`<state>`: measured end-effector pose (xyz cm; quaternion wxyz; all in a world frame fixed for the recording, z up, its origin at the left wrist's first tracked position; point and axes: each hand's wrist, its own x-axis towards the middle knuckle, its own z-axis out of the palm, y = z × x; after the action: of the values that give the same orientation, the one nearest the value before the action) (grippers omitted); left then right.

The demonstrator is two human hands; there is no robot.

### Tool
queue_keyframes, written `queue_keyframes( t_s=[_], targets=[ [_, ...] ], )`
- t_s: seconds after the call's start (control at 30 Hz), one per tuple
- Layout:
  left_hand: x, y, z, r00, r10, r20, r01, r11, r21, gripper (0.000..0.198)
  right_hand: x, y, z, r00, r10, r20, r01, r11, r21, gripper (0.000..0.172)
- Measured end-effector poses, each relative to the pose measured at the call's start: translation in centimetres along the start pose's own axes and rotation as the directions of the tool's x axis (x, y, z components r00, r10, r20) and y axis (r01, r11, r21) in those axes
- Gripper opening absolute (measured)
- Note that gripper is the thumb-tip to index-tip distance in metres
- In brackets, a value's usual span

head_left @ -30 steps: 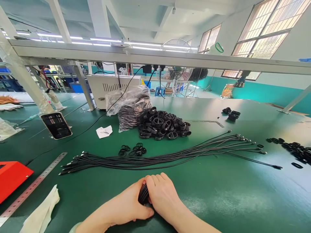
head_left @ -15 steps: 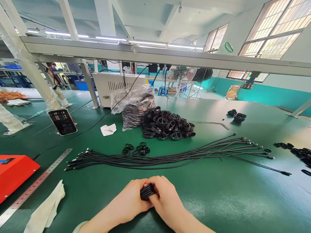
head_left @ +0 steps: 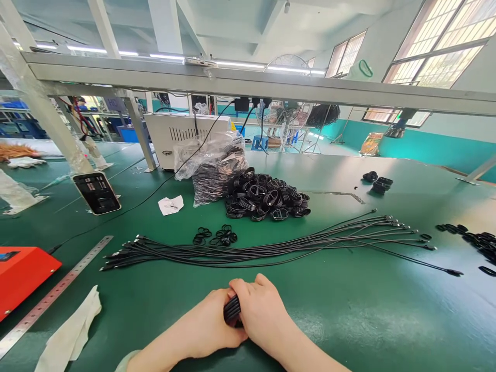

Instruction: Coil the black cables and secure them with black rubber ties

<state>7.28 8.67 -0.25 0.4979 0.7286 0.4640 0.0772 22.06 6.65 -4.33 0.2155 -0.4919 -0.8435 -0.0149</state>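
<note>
My left hand (head_left: pixel 205 325) and my right hand (head_left: pixel 261 318) meet on the green mat close to the near edge of the view. Both grip a small coil of black cable (head_left: pixel 232 311), which is partly hidden by my fingers. Beyond them, a long fan of loose black cables (head_left: pixel 251 250) lies across the table. Behind it is a heap of bundled black cable coils (head_left: pixel 267 199), with a clear plastic bag of more coils (head_left: pixel 217 168) at its left. Small black rings (head_left: pixel 215 236) lie between the heap and the cables.
A steel ruler (head_left: pixel 58 294) and a white cloth (head_left: pixel 73 330) lie to my left, near a red box (head_left: pixel 23 274). More black coils (head_left: pixel 468 237) lie at the right. A white machine (head_left: pixel 178 134) stands at the back, under a metal frame (head_left: pixel 248 77).
My fingers have shifted around the coil, and my right hand now covers more of its upper part. The view has moved slightly, while the objects on the table stay in place.
</note>
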Motion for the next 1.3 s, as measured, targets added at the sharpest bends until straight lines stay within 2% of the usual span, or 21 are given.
queue_keyframes(
  t_s=[0.1,0.17,0.23,0.4,0.5,0.63,0.73,0.8,0.83,0.9,1.03,1.13,1.3],
  targets=[
    [0.3,0.5,0.5,0.997,0.049,-0.064,-0.049,0.999,0.013,0.012,-0.1,0.0,-0.4,0.999,-0.023,-0.032,0.022,0.999,-0.049,0.042],
    [0.5,0.5,0.6,0.994,0.061,-0.088,-0.06,0.998,0.022,0.013,-0.2,-0.1,-0.3,0.995,-0.065,-0.07,0.055,0.989,-0.137,0.056],
    [0.7,0.2,0.4,0.995,0.048,-0.09,-0.046,0.999,0.025,0.01,-0.3,-0.3,-0.1,0.992,-0.092,-0.09,0.07,0.973,-0.221,0.063],
    [0.7,-0.5,-0.2,0.996,0.051,-0.068,-0.051,0.999,-0.009,0.014,0.3,-1.0,0.0,0.994,-0.076,-0.075,0.047,0.942,-0.331,0.058],
    [0.8,-0.3,0.1,0.984,0.112,-0.138,-0.115,0.993,-0.017,0.014,1.0,-1.2,-0.3,0.993,-0.112,-0.03,0.094,0.929,-0.357,0.052],
    [1.9,-0.9,-0.4,0.953,0.102,-0.285,-0.123,0.991,-0.056,0.009,2.8,-0.7,-1.3,0.985,-0.124,0.12,0.153,0.95,-0.271,0.051],
    [3.1,-2.2,-2.1,0.922,0.035,-0.386,-0.102,0.983,-0.155,0.01,5.1,0.5,-2.6,0.963,-0.144,0.229,0.159,0.986,-0.045,0.06],
    [3.8,-3.2,-3.7,0.904,0.015,-0.427,-0.131,0.961,-0.244,0.01,7.2,1.4,-3.0,0.966,-0.105,0.236,0.089,0.993,0.078,0.063],
    [4.0,-3.7,-4.4,0.9,-0.003,-0.436,-0.14,0.945,-0.295,0.01,8.3,1.8,-2.9,0.975,-0.045,0.218,0.024,0.995,0.095,0.059],
    [4.2,-4.5,-5.7,0.909,-0.04,-0.415,-0.144,0.904,-0.402,0.02,10.5,2.3,-1.9,0.983,0.091,0.163,-0.1,0.994,0.051,0.041],
    [4.2,-5.3,-7.3,0.927,-0.08,-0.367,-0.156,0.807,-0.57,0.039,13.4,2.8,1.1,0.98,0.159,0.119,-0.161,0.987,0.005,0.012],
    [4.3,-5.6,-7.8,0.911,-0.102,-0.399,-0.194,0.748,-0.635,0.044,13.8,3.2,2.3,0.98,0.184,0.076,-0.185,0.983,0.004,0.012],
    [4.9,-6.0,-7.6,0.857,-0.166,-0.489,-0.247,0.699,-0.671,0.056,13.2,4.1,2.3,0.981,0.193,0.016,-0.194,0.979,0.059,0.017]
  ],
)
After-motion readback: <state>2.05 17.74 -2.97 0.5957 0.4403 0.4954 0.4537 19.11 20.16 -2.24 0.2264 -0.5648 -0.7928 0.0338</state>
